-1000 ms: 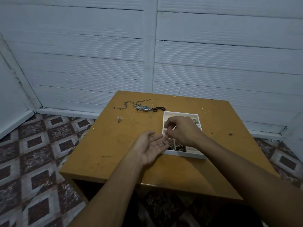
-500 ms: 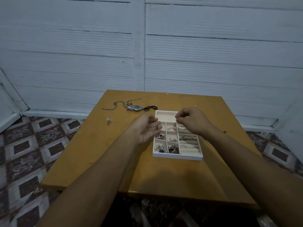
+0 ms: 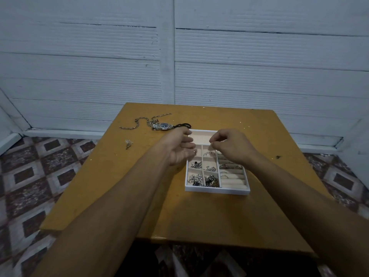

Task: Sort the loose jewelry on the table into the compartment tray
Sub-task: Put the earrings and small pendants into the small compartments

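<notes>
A white compartment tray (image 3: 217, 189) sits on the yellow-brown table (image 3: 123, 176), its small cells holding several silver pieces and its right side holding rings in cushion rolls. My left hand (image 3: 178, 148) is cupped palm-up at the tray's left rim with a small silver piece (image 3: 194, 150) resting on its fingers. My right hand (image 3: 232, 146) hovers over the tray's far part, thumb and forefinger pinched on a small ring. Loose on the table's far left lie a chain (image 3: 139, 121), a wristwatch (image 3: 162, 126), a black band (image 3: 184, 125) and a small earring (image 3: 127, 143).
White panelled walls close in behind the table. A patterned tile floor (image 3: 30, 176) surrounds it. The table's front edge runs just below my forearms.
Both hands have moved away from me, from the tray's near end to its far end. My right hand has separated from the left palm and now pinches a small piece over the tray.
</notes>
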